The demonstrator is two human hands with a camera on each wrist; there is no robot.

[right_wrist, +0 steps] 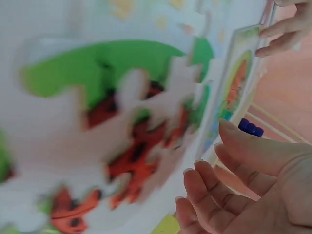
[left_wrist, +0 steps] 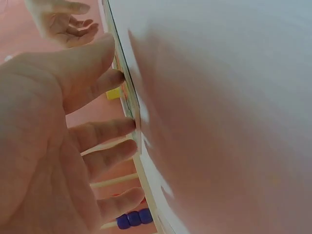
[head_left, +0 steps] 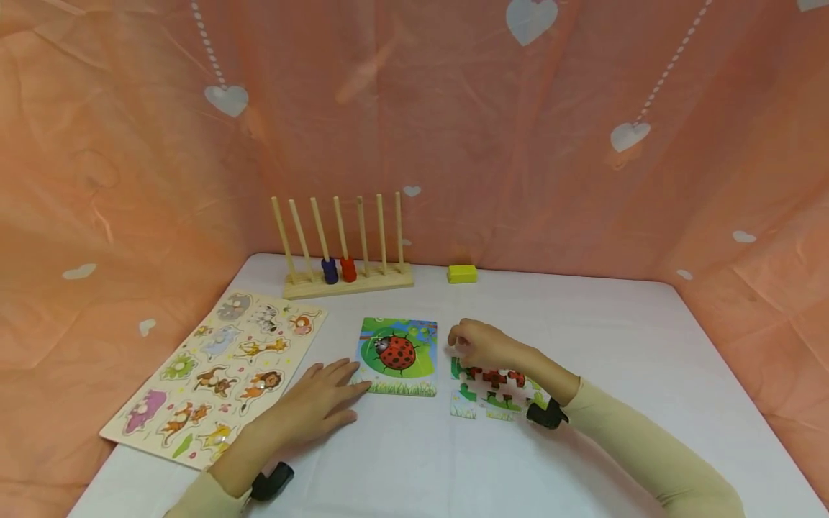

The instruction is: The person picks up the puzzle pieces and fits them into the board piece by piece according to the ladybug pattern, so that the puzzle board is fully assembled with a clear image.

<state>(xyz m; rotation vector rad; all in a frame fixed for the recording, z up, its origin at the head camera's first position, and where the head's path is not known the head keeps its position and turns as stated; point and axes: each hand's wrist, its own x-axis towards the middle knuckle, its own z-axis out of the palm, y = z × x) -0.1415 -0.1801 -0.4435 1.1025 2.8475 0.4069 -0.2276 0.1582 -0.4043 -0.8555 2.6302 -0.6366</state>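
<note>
A square ladybug picture puzzle (head_left: 414, 378) lies flat at the middle of the table. My left hand (head_left: 314, 403) is spread at its lower left, with fingertips right at the picture's edge; the left wrist view shows the fingers nearly straight. To the right, loose jigsaw pieces (head_left: 495, 378) in red, green and white lie in a rough square, gaps between them. Over the upper left of these pieces is my right hand (head_left: 482, 344). In the right wrist view its fingers (right_wrist: 195, 183) bend loosely, nothing between them and the thumb. A larger green piece (right_wrist: 131, 53) lies among the others.
On the left lies a wooden animal peg puzzle board (head_left: 233, 385). A wooden rack of upright rods (head_left: 350, 289) stands at the back, with blue beads (head_left: 330, 271) and red beads (head_left: 348, 270). A yellow block (head_left: 462, 274) sits near the back edge, before a pink curtain (head_left: 453, 144).
</note>
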